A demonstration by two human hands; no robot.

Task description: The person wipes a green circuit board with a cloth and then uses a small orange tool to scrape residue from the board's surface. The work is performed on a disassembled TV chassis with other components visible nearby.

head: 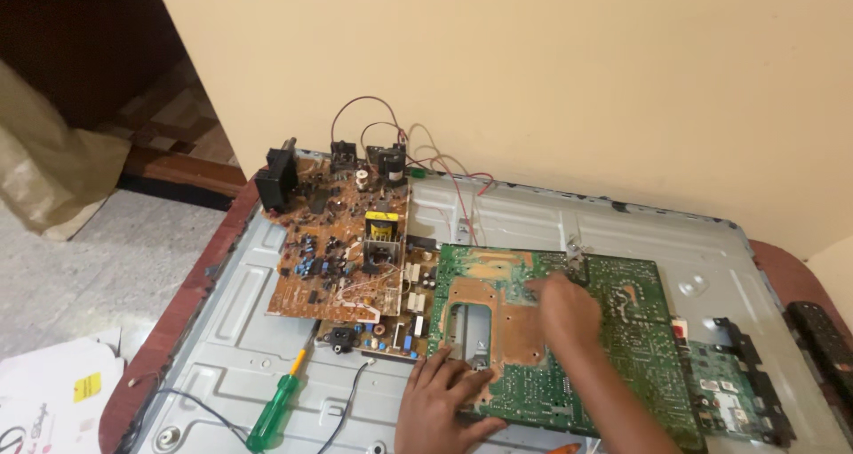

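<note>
Green circuit board [569,330] flat, long axis left-right

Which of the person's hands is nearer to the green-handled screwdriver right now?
Left. The left hand presses the green circuit board's near-left edge, just right of the green-handled screwdriver lying on the metal panel. The right hand rests farther right, mid-board.

You are seeing a white cardboard box [53,392] lying at the lower left on the floor, carrying a small yellow rectangular label [87,386]; a tan bag [49,165] is sitting farther back.
</note>
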